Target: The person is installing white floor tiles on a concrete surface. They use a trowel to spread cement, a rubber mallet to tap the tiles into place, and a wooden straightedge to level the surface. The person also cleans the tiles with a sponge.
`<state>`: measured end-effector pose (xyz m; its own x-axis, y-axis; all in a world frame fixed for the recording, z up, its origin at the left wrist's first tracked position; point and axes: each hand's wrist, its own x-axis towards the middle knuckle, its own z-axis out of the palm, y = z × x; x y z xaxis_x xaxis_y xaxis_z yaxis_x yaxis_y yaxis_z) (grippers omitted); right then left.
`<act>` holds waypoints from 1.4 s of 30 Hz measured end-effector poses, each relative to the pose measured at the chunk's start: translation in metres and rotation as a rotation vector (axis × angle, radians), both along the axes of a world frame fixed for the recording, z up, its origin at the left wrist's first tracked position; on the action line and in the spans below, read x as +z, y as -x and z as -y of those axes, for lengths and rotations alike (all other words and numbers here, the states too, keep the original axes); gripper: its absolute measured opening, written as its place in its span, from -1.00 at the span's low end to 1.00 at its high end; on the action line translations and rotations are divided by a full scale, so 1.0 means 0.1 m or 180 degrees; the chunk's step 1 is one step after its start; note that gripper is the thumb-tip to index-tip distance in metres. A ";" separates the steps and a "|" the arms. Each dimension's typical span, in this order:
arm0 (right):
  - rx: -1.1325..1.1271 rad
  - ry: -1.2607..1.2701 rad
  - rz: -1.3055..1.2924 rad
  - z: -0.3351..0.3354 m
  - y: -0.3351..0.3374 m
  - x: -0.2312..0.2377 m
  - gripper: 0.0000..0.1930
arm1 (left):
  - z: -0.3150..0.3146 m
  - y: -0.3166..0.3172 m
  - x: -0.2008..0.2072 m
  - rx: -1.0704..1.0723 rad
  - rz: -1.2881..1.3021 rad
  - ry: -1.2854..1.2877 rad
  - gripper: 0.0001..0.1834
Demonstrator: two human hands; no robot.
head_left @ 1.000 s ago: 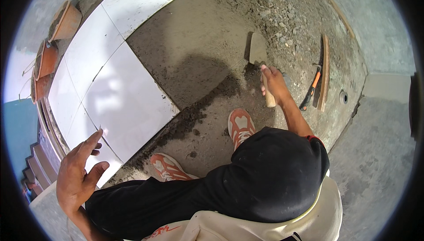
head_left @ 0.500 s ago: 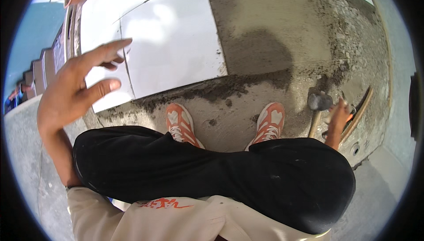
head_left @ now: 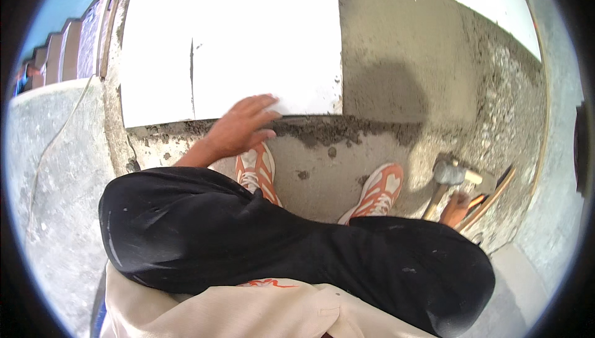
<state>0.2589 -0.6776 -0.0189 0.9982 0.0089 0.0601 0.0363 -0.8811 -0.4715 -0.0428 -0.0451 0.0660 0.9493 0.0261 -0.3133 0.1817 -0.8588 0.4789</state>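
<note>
My left hand (head_left: 245, 126) is open, fingers stretched out, just over the near edge of a white tile (head_left: 266, 59); contact with it cannot be made out. To the far right my right hand (head_left: 457, 208) is low beside my knee, fingers curled together. What it may hold is hidden. Close to it lies a mallet (head_left: 449, 174) with a dark grey head and a wooden handle. A short light wooden handle (head_left: 473, 177) shows past the mallet head. A narrow wooden-edged tool (head_left: 489, 200) and a small orange piece (head_left: 476, 201) lie beside the hand.
Smoothed grey mortar (head_left: 403, 34) borders the tile's right side, with rough gravelly mortar (head_left: 502, 96) beyond. Dark crumbs of mortar (head_left: 322, 131) line the tile's near edge. My orange and white shoes (head_left: 379, 190) stand on concrete. Steps (head_left: 68, 50) rise at far left.
My left hand has swung right and nearer, from above the tile's left part to its near edge. My right hand has shifted slightly left and nearer. The view has shifted a little.
</note>
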 end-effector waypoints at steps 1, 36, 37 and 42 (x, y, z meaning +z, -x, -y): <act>0.0106 0.0287 -0.0059 0.16 0.02 -0.06 -0.74 | 0.09 -0.02 -0.08 -0.0080 0.0124 -0.0032 -0.47; 0.3168 0.0034 0.0394 -4.14 -1.57 2.48 -0.73 | 0.09 2.42 1.64 0.4882 0.1360 0.1494 -0.57; 0.3297 0.0034 0.0337 -4.26 -1.60 2.57 -0.74 | 0.16 2.91 1.46 0.5559 0.1745 0.0617 -0.55; 0.4082 -0.0258 -0.0572 -5.03 -1.23 2.71 -0.80 | 0.23 4.76 0.57 0.7303 0.1538 -0.1550 -0.20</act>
<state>0.3822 -0.1742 0.2520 0.2745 0.9612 -0.0276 0.7587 -0.2342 -0.6079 -0.5186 -0.0681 0.1232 -0.7103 0.6813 0.1769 0.5959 0.4482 0.6663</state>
